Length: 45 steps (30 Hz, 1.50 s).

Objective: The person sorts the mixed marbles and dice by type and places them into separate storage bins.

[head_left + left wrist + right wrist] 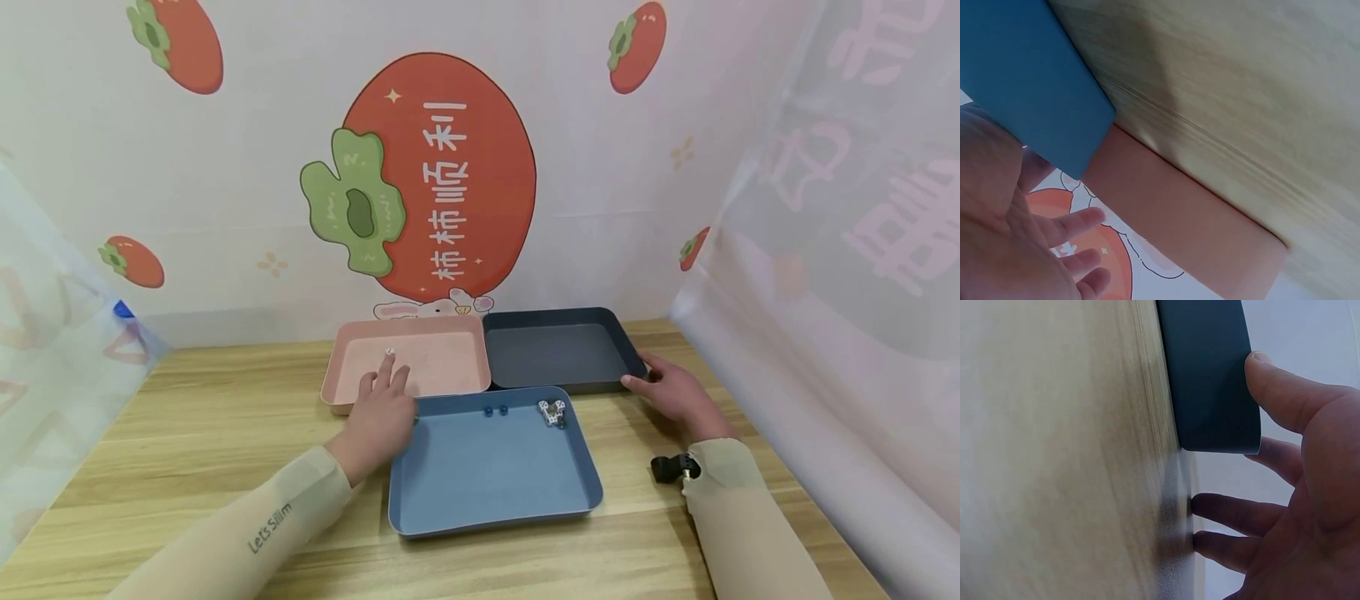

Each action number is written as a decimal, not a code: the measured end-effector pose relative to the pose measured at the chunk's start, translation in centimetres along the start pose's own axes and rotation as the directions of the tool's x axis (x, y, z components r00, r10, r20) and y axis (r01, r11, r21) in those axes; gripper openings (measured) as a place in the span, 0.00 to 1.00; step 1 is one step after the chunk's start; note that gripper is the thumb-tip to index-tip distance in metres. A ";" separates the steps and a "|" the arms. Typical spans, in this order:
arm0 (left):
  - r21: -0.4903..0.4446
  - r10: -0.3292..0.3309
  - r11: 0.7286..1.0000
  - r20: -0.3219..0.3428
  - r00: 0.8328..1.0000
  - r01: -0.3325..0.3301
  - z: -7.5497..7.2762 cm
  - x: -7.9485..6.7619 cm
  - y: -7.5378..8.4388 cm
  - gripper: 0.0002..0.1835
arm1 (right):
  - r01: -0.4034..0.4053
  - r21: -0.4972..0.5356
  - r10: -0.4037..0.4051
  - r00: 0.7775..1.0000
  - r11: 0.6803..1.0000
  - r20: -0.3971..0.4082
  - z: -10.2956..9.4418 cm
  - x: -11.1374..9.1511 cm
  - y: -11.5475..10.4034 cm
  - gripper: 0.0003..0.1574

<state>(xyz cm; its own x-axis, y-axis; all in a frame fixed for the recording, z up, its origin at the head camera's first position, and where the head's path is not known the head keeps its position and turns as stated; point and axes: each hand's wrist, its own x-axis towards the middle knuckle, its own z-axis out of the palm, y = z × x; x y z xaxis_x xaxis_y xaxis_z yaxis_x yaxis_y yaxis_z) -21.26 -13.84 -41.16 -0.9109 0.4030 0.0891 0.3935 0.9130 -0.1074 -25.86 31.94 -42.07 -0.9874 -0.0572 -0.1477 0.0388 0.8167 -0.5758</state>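
Note:
My left hand (384, 415) reaches over the near edge of the pink tray (480, 354), fingers fairly straight. Its index fingertip meets a small white die (389, 351) on the tray floor; whether it presses or just touches is hard to tell. In the left wrist view, the blue tray (1029, 75) hides the thumb of that hand. At the right, my right hand (678, 397) holds the corner of the dark tray (558, 350). In the right wrist view the thumb (1279, 387) lies on the rim, the index finger goes behind the corner, and the other fingers spread out.
In the blue tray (491, 475) are two small blue pieces (496, 411) and a cluster of white dice (552, 412) with something greenish. The trays stand edge to edge on a wooden table (247, 400). A printed cloth (600, 167) hangs behind.

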 end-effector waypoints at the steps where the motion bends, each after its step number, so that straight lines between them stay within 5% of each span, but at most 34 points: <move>1: 0.005 0.000 1.000 0.000 1.000 0.000 0.0 0.0 0.1 0.12 | 0.000 -0.002 0.000 1.000 1.000 -0.001 0.0 0.0 0.0 0.60; 28: -0.057 -0.017 0.998 0.061 0.998 0.020 -1.0 -0.4 0.7 0.15 | 0.018 0.044 -0.017 1.000 0.999 -0.014 0.5 0.0 0.6 0.54; 37: -0.241 -0.037 0.969 0.091 0.995 0.058 -2.6 0.3 1.9 0.09 | 0.030 0.029 -0.029 0.999 0.999 -0.014 0.5 0.0 0.5 0.55; 45: -0.356 -0.055 0.932 0.055 0.997 0.071 -4.7 1.7 3.5 0.06 | 0.028 0.030 -0.028 0.999 0.999 -0.016 0.4 -0.1 0.5 0.54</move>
<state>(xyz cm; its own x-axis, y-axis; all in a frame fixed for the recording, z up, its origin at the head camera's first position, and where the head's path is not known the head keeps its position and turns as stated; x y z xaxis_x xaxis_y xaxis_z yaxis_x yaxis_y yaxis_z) -20.90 -9.69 -36.70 -0.9365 0.3483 0.0398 0.3464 0.9017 0.2590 -25.72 32.09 -42.65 -0.9904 -0.0704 -0.1187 0.0156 0.7973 -0.6034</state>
